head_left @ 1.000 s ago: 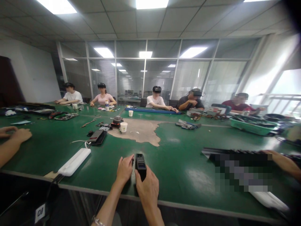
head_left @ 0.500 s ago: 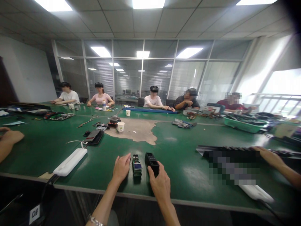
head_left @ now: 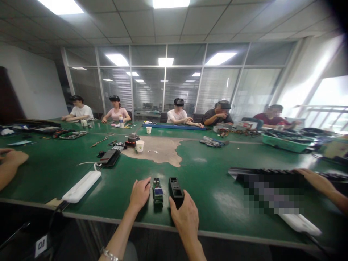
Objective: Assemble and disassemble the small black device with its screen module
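Small white tag [head_left: 41, 245] at eight o'clock, with bold dark characters, "01" or "DI", exact reading unclear.

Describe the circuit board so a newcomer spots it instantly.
Find the near edge of the green table. Between the left hand and the black casing at the right hand lies the circuit board. Exposed components and a blue rectangle distinguish it from that casing.

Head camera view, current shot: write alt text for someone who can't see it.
A person's right hand holds a black casing beside a narrow circuit board on a green table, with the left hand on the board's other side. Farther back stands a paper cup, and five people sit along the far side.
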{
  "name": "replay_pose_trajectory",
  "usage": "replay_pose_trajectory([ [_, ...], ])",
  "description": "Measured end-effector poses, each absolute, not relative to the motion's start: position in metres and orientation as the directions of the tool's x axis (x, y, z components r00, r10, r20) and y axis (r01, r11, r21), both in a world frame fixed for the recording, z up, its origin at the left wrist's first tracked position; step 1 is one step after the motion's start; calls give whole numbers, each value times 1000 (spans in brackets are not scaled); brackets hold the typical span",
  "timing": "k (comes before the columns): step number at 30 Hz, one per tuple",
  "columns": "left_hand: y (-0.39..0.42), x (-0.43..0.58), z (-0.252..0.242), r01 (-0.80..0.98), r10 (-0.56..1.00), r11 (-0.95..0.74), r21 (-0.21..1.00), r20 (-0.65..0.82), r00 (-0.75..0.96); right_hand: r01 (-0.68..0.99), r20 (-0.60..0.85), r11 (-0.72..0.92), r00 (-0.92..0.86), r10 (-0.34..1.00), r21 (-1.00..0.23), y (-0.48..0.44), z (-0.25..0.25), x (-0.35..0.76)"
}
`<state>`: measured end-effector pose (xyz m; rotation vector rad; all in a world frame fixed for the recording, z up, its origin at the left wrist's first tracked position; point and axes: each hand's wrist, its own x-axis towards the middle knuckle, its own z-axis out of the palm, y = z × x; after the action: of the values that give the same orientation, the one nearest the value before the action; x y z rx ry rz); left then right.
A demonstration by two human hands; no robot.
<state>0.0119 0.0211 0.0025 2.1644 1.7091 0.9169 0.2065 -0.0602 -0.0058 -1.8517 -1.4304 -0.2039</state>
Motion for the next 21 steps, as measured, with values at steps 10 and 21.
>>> replay_pose_trajectory([
  [10, 18, 13, 6, 835, 916, -349, 425, 342, 208, 872, 512, -65, 344, 788, -485, -65, 0, 207],
  [21, 21, 13, 1, 825, 921, -334, 455, 342, 184, 684, 443, 81, 373, 815, -725, -65, 37, 177],
])
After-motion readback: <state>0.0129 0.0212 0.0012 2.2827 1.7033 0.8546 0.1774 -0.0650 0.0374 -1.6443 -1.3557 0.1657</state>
